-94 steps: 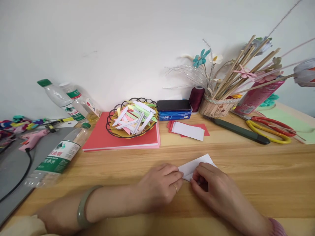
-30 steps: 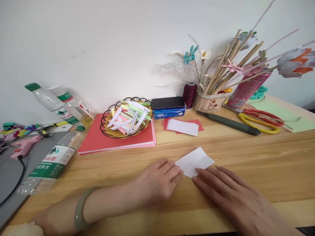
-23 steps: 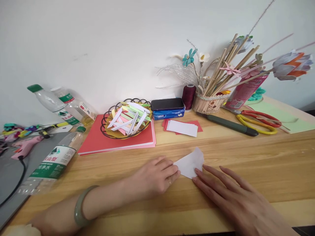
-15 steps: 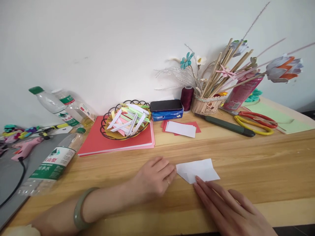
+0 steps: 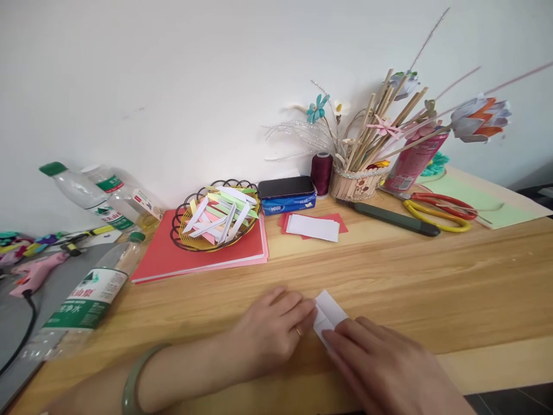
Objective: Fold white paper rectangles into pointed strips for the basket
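A folded white paper piece [image 5: 330, 311] lies on the wooden table [image 5: 410, 288] between my hands. My left hand [image 5: 276, 325], a ring on one finger and a green bangle at the wrist, has its fingers curled and pressed together at the paper's left edge. From the right, my right hand [image 5: 380, 363] covers part of the paper, its fingers close together and fingertips pressing the lower side. Beyond them, white slips [image 5: 313, 227] are stacked on red paper.
A basket of folded strips [image 5: 220, 222] sits on red sheets [image 5: 151, 253]. Plastic bottles [image 5: 90, 297] and a pink glue gun [image 5: 38, 274] are at the left. A green cutter [image 5: 393, 219], scissors [image 5: 440, 216] and a flower basket [image 5: 356, 184] stand at the back right.
The white paper has turned and looks narrower, with a fresh fold. My right hand has moved up and left over it. The whole view has shifted slightly.
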`<state>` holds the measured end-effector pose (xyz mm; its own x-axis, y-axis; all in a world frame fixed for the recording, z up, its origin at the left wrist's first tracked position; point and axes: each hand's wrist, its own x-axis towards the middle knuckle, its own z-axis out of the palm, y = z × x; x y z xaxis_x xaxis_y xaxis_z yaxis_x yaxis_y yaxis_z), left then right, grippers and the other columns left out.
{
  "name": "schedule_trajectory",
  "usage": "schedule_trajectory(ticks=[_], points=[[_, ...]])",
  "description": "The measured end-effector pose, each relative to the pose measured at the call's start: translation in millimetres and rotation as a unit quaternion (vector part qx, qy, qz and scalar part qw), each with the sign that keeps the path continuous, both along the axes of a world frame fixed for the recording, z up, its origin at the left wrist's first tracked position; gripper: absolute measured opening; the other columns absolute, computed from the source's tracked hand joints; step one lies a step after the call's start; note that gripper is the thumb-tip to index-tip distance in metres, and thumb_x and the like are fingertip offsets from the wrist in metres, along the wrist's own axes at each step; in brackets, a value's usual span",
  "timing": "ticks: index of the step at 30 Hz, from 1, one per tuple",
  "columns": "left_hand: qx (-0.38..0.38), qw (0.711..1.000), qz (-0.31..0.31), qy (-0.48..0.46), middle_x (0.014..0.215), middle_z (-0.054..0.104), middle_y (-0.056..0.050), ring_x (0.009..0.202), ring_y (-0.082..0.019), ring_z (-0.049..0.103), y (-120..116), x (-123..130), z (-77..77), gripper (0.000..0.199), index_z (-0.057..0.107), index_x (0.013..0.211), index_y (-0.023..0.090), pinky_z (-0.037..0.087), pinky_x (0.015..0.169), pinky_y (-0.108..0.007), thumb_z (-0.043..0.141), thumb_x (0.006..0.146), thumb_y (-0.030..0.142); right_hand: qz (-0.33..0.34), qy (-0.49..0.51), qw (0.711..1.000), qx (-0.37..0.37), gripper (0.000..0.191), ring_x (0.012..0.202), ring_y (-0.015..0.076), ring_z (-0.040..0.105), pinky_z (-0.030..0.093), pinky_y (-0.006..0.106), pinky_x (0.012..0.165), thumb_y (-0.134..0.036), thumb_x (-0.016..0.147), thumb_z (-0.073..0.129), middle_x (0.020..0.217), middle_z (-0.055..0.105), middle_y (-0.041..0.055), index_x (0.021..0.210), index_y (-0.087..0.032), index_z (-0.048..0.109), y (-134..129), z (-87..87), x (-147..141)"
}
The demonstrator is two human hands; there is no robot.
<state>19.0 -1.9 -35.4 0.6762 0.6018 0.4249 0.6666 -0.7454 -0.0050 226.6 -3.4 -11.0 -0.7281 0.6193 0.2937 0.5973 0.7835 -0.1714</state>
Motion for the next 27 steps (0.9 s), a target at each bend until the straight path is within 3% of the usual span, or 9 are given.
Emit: schedule_trajectory(ticks=[4,9,14,20,27], points=[[0.041,0.995,-0.049,0.075,0.117,0.062,-0.003,0.102,-0.017,0.054,5.2,-7.6,7.9,0.03,0.057,0.112,0.011,0.039,0.094,-0.037,0.031,0.097,0.014,-0.075,0.027,0.996,-0.029,0.025,0.061,0.0158,0.058,0.04,0.028,0.052,-0.026,0.093,0.036,0.07,0.057,0.0006,0.075,-0.022,0.053,24.6,2.4,8.2],[0.039,0.99,-0.069,0.115,0.122,0.059,-0.003,0.111,-0.018,0.049,12.2,-14.6,10.3,0.028,0.055,0.117,0.013,0.034,0.1,-0.039,0.036,0.097,0.016,-0.13,0.017,0.985,-0.116,0.011,0.06,0.0162,0.059,0.039,0.028,0.052,-0.028,0.087,0.049,0.071,0.06,-0.0019,0.078,-0.023,0.053,39.3,-8.0,5.9],[0.087,0.988,-0.057,0.113,0.121,0.059,-0.004,0.116,-0.02,0.046,17.0,-15.4,8.3,0.025,0.057,0.115,0.013,0.03,0.104,-0.044,0.042,0.095,0.016,-0.13,0.035,0.983,-0.125,0.012,0.057,0.0164,0.058,0.038,0.028,0.049,-0.025,0.085,0.048,0.067,0.059,-0.0022,0.074,-0.022,0.05,37.8,-10.6,1.5],[0.092,0.989,-0.062,0.096,0.108,0.065,0.001,0.107,-0.018,0.05,24.7,-14.8,11.6,0.02,0.064,0.097,0.014,0.032,0.103,-0.04,0.044,0.094,0.016,-0.127,0.049,0.984,-0.114,0.01,0.059,0.0175,0.06,0.041,0.028,0.051,-0.025,0.085,0.047,0.069,0.062,-0.0007,0.079,-0.022,0.054,43.8,-6.8,-3.3],[0.107,0.983,-0.076,0.13,0.115,0.062,-0.002,0.113,-0.019,0.048,27.3,-18.1,13.7,0.023,0.062,0.107,0.012,0.036,0.101,-0.043,0.043,0.095,0.014,-0.111,0.048,0.989,-0.081,0.013,0.061,0.0179,0.059,0.042,0.029,0.052,-0.021,0.087,0.045,0.071,0.061,0.0014,0.078,-0.02,0.054,50.0,-7.3,-9.9]])
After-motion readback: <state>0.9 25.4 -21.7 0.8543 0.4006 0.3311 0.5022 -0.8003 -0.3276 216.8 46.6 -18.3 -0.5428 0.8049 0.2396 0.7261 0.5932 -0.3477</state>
